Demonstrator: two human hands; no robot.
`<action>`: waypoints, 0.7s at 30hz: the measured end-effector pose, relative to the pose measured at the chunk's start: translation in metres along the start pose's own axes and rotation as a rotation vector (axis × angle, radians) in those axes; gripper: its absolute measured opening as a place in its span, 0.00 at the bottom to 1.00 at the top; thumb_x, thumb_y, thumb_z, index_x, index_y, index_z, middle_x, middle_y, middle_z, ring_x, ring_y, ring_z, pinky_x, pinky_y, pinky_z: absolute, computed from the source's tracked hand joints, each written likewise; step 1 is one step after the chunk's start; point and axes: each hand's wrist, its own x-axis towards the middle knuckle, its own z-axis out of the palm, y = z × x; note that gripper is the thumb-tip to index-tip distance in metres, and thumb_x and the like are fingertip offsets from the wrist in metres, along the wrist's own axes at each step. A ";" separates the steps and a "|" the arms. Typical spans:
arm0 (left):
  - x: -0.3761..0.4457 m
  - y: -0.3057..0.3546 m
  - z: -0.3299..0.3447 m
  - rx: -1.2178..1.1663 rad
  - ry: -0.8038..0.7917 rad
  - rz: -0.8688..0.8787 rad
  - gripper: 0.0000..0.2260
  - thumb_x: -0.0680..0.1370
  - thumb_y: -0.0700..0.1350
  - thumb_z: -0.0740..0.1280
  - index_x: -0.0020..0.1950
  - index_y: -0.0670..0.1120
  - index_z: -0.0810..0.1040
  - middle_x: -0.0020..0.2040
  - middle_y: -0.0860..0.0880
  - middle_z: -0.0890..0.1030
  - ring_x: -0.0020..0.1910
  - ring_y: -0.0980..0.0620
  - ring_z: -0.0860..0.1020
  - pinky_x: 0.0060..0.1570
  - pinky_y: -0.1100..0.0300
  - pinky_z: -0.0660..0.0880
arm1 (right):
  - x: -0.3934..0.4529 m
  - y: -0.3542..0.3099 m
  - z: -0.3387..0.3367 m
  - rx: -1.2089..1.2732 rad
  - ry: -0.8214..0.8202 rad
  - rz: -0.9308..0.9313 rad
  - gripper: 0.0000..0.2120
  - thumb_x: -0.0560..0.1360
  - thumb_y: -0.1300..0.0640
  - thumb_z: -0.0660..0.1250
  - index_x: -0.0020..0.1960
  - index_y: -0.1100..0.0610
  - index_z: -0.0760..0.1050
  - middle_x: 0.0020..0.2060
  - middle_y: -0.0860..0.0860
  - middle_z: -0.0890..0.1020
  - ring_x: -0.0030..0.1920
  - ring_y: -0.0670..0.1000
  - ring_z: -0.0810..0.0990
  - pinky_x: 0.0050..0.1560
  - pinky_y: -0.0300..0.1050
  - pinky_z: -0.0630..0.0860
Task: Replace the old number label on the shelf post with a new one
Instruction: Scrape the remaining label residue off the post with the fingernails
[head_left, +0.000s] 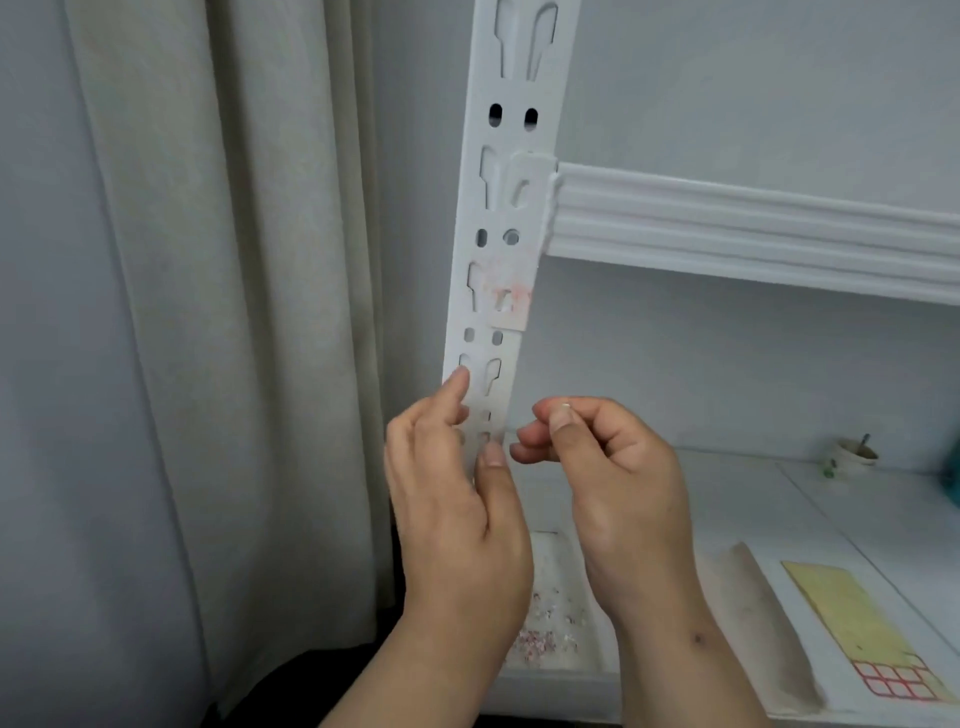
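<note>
A white slotted shelf post (506, 218) stands upright in the middle of the view. Pinkish-red label residue (511, 299) stains it just below the shelf beam. My left hand (457, 499) grips the post lower down, thumb on its front face and fingers wrapped round its left edge. My right hand (602, 467) hovers just right of the post, fingers curled, thumb and forefinger pinching a tiny pale scrap (563, 405). A yellow label sheet (862, 629) with red-bordered blank stickers lies on the lower shelf at the right.
A white shelf beam (753, 223) runs right from the post. Small pink and white paper scrapings (545, 629) litter the lower shelf near the post. A small cup (852, 452) stands at the back right. A beige curtain (234, 312) hangs on the left.
</note>
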 end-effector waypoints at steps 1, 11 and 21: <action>-0.004 -0.001 0.000 -0.007 -0.009 -0.013 0.20 0.79 0.45 0.59 0.71 0.57 0.65 0.55 0.60 0.68 0.57 0.62 0.71 0.57 0.72 0.68 | -0.001 0.003 -0.002 0.006 -0.007 0.007 0.09 0.78 0.59 0.64 0.43 0.53 0.81 0.35 0.47 0.85 0.38 0.45 0.84 0.41 0.33 0.78; -0.017 -0.005 -0.006 -0.160 -0.310 -0.351 0.14 0.82 0.39 0.63 0.52 0.60 0.76 0.52 0.55 0.80 0.51 0.65 0.77 0.49 0.75 0.72 | -0.014 0.037 -0.013 -0.033 -0.039 0.084 0.08 0.78 0.59 0.65 0.42 0.55 0.81 0.35 0.49 0.85 0.38 0.45 0.84 0.40 0.32 0.77; -0.048 -0.018 -0.004 -0.206 -0.460 -0.540 0.16 0.82 0.38 0.61 0.50 0.60 0.76 0.45 0.55 0.79 0.43 0.64 0.77 0.42 0.74 0.73 | -0.037 0.064 -0.030 -0.204 -0.076 0.180 0.15 0.74 0.54 0.55 0.35 0.59 0.74 0.32 0.53 0.81 0.35 0.49 0.82 0.37 0.38 0.75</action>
